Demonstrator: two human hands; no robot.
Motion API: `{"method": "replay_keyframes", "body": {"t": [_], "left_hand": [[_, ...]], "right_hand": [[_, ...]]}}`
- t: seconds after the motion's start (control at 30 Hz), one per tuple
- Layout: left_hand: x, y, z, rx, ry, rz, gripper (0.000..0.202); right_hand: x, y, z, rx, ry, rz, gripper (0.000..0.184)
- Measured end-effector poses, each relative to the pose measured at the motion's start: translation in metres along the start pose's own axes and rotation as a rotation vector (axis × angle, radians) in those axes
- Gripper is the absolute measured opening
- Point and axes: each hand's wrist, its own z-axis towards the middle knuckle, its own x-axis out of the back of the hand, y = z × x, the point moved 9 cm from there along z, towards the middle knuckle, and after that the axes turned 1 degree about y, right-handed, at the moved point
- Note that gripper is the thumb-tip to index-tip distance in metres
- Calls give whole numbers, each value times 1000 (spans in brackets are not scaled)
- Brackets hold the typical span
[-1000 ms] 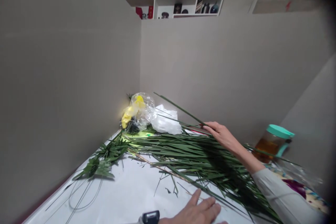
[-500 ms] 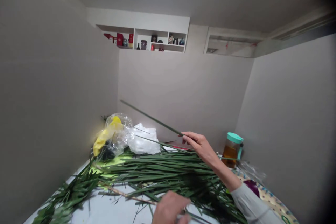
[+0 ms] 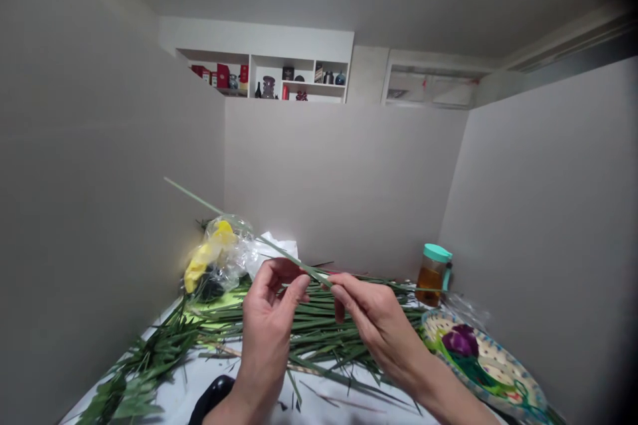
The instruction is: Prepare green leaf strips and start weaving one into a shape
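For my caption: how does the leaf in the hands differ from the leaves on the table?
The held leaf is single; the table leaves are many. The held leaf slants upward between left hand and right hand; the table leaves lie flat. Both are long, narrow, green.

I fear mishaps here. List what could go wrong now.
The long leaf, pinched by the left hand and right hand, juts far left; its free end could snag the plastic bag. Pulling hard might tear it at the pinch. The jar of amber liquid stands near the right arm and could be knocked.
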Motion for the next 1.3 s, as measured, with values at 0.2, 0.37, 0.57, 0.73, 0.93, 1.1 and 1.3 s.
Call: {"method": "replay_keyframes", "body": {"t": [0.2,0.37,0.57,0.73,0.93,1.1,1.3], "left_hand": [[-11,7,-14,50,-87,-55,15],[-17,12,-28,87,-159,-92,11],[-24,14,-42,132,-242,-74,17],[-28,15,-55,144,-269,-55,26],[-38,18,-74,183,-317,-111,18],[-39,26,-82,190,-299,-120,18],[-36,31,-87,226,-246,-68,31]], "right_hand": [[-8,-25,-23,-4,21,41,25],[2,-34,-34,-67,93,99,27],[0,-34,-50,-225,44,356,32],[-2,-33,-66,-292,-6,437,27],[-3,-31,-79,-374,26,644,32],[2,-42,-82,-381,2,769,25],[8,-43,-97,-439,-34,668,18]]}}
